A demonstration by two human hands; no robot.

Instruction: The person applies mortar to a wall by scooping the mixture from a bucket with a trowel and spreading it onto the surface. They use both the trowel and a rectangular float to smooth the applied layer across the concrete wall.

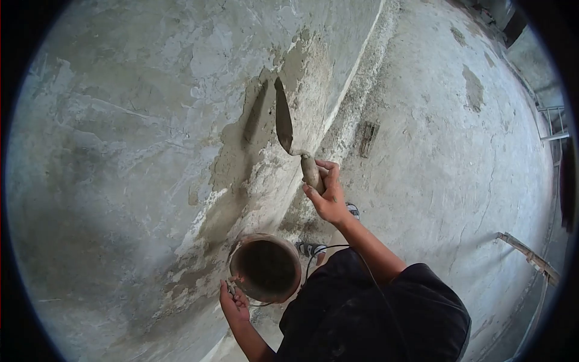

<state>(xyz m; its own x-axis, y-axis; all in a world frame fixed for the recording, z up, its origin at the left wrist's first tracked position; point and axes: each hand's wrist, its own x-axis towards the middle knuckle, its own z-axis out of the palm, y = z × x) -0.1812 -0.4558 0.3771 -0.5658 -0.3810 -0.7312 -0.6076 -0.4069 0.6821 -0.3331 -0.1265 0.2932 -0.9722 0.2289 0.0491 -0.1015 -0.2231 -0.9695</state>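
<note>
From my end, I had the right hand [329, 196] closed around the worn, grey-smeared handle [311, 175] of a pointed, dark metal trowel [284, 123]. The trowel was in front of the rough grey plaster wall [139, 139], its narrow blade aimed up the view past a bent neck, and its shadow lay on the wall to the left. The left hand [235, 304] was beside the rim of a round brown bucket [294, 265] with a dark interior, fingers curled; I could not tell whether they gripped it

The wall looked blotchy, with darker, damp-looking smears around the trowel and paler, flaking streaks running down towards the bucket. To the right I saw the scuffed grey floor [422, 157], a small weathered piece [369, 139] lying near the wall's foot, two sandalled feet [312, 248], and, at the far edge, a wooden plank [528, 256] and a pale metal frame [555, 136]
</note>
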